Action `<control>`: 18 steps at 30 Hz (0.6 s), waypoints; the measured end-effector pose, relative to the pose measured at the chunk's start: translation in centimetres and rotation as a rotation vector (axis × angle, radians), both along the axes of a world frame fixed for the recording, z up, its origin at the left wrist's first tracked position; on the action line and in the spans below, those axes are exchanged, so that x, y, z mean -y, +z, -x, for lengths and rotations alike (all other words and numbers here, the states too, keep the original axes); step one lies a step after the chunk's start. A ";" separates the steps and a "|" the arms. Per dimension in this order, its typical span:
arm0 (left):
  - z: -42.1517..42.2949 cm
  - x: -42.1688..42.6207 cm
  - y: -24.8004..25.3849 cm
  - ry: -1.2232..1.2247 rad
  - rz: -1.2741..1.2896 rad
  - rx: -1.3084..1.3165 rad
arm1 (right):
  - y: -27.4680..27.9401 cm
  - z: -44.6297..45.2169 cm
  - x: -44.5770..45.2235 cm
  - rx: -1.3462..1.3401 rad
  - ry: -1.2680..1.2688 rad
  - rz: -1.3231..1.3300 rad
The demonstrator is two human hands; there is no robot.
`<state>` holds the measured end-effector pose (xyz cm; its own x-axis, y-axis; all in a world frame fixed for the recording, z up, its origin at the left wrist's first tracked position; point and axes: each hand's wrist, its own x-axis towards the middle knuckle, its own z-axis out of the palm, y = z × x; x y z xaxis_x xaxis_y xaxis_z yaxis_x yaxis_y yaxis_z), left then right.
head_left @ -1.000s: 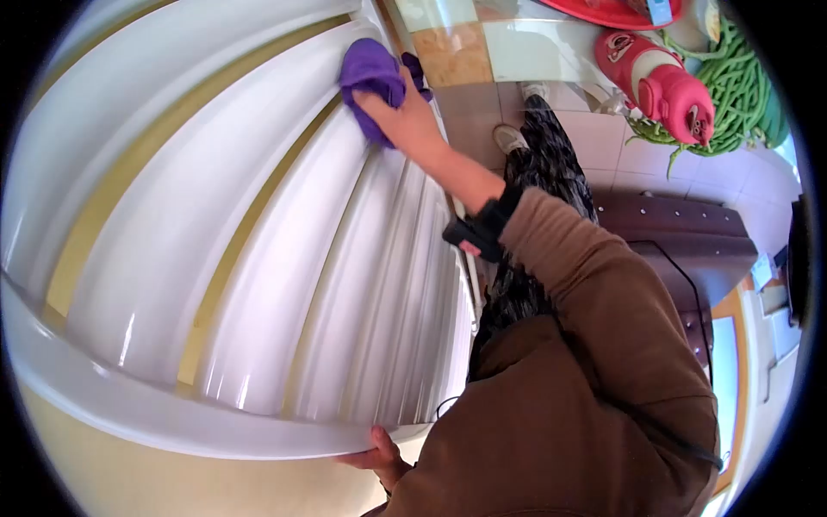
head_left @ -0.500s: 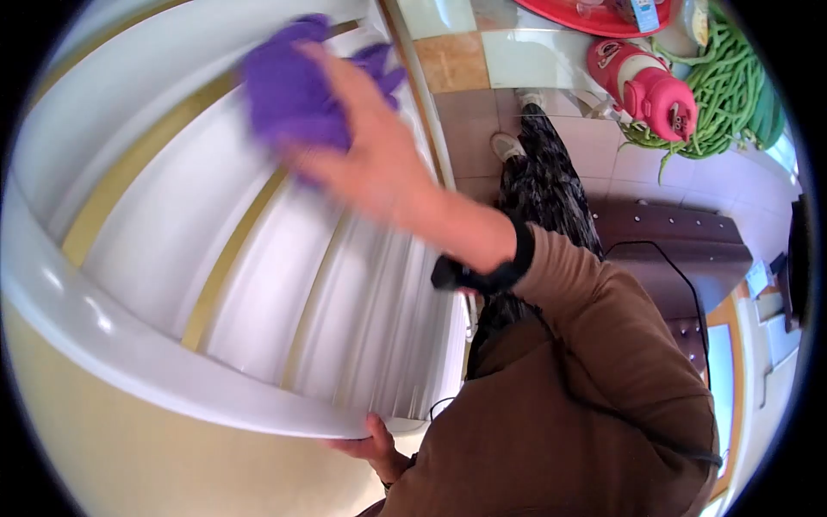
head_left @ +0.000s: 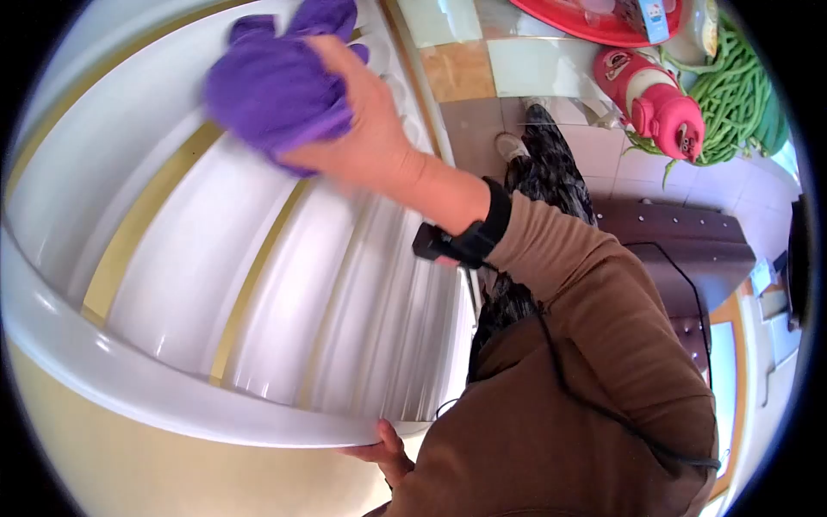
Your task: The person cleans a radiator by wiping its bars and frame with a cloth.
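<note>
My right hand (head_left: 362, 129) is closed on a bunched purple cloth (head_left: 267, 95), pressed to the upper end of a white slatted plastic frame (head_left: 181, 250). The cloth covers parts of the upper slats. The frame has curved slats with gaps between them and a thick, smooth rim; what kind of furniture it is, I cannot tell for sure. At the lower edge of that rim, my left hand (head_left: 383, 452) grips with the thumb on top, its other fingers partly hidden beneath. A black band (head_left: 482, 228) is round my right wrist.
To the upper right, a pink bottle (head_left: 659, 108) lies beside a heap of long green beans (head_left: 732, 95). A red tray (head_left: 586, 21) with items stands above them. A dark brown padded bench (head_left: 672, 241) is at right. A thin black cable (head_left: 594, 409) runs along my brown sleeve.
My right hand has moved the purple cloth a little to the left over the slats. The frame has shifted slightly in view, and my left hand stays at its rim.
</note>
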<state>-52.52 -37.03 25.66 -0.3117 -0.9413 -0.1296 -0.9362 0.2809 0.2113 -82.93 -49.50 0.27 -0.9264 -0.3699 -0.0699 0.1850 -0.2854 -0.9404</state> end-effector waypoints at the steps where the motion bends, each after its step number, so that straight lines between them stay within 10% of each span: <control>1: 0.5 0.0 -0.1 0.011 -0.004 -0.019 | -1.4 -0.1 -0.1 0.058 0.024 -0.062; 11: 0.7 -0.2 -0.4 -0.043 0.039 -0.021 | -16.3 0.6 1.2 0.395 0.106 -0.538; 18: -1.6 -0.2 0.4 -0.130 0.025 0.060 | -16.4 0.5 0.7 0.504 0.205 -0.703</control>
<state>-50.91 -36.87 26.03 -0.4240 -0.8965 -0.1287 -0.9022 0.4055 0.1471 -83.43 -50.24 -16.14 -0.6443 -0.2429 -0.7252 0.6084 0.4117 -0.6785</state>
